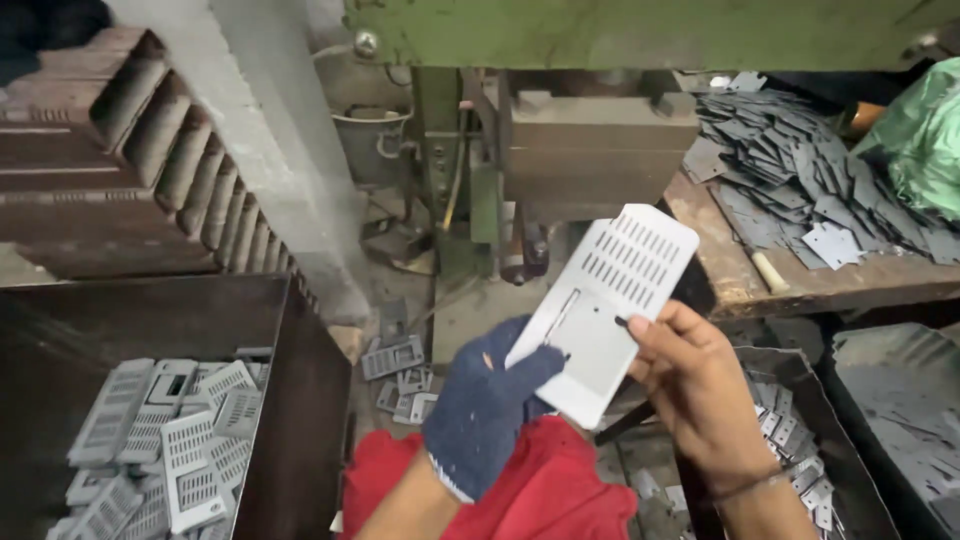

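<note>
The left hand (487,400), gloved in dark blue knit, is raised with thumb extended; the bare right hand (690,375) is held just right, fingers curled inward.

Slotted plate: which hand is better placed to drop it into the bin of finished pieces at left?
Left, probably. The gloved left hand grips the slotted plate at its lower edge and sits nearer the bin at left. The bare right hand pinches the plate's far side, away from that bin.
</note>
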